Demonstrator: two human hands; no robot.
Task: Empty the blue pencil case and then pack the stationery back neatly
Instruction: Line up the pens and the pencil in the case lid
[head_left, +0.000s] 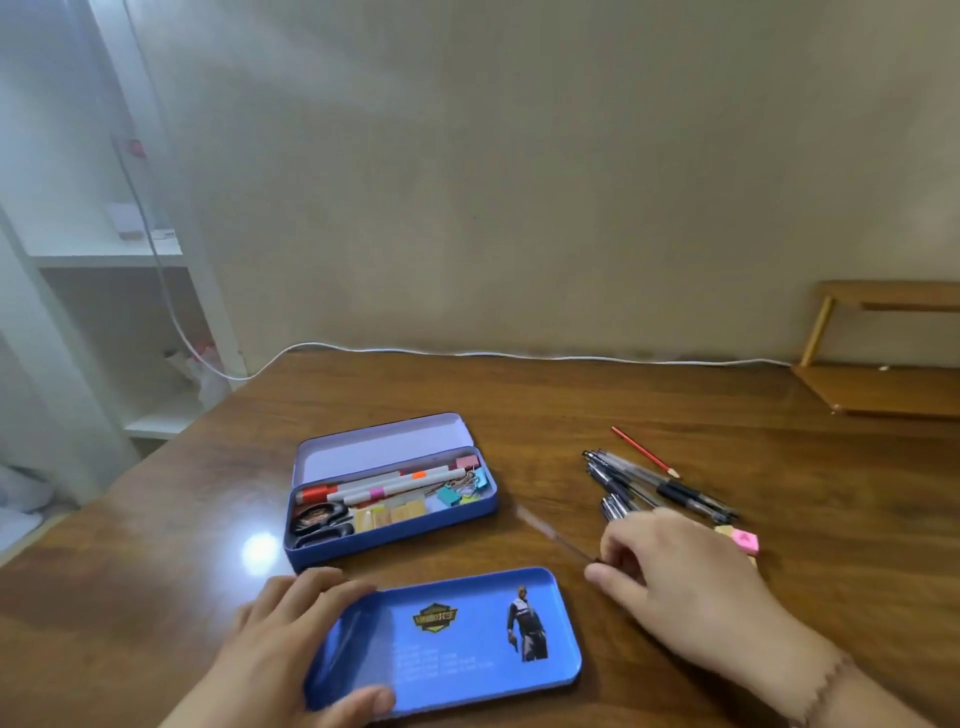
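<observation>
Left hand (291, 639) gripping blue tray (467, 639); right hand (670, 566) beside it, perhaps pinching a blurred pencil (550, 532).

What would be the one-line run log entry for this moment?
left hand: holds blue metal tray | right hand: by black pens | open blue tin case: partly full

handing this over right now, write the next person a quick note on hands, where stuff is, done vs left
Left hand grips the loose blue tray at the near table edge. Right hand pinches a thin, blurred stick, unidentifiable.
Open blue metal pencil case still holds markers, binder clips, scissors.
Out on the wooden table: black pens, red pencil, pink eraser.
Left: finish emptying, then repack.
</observation>
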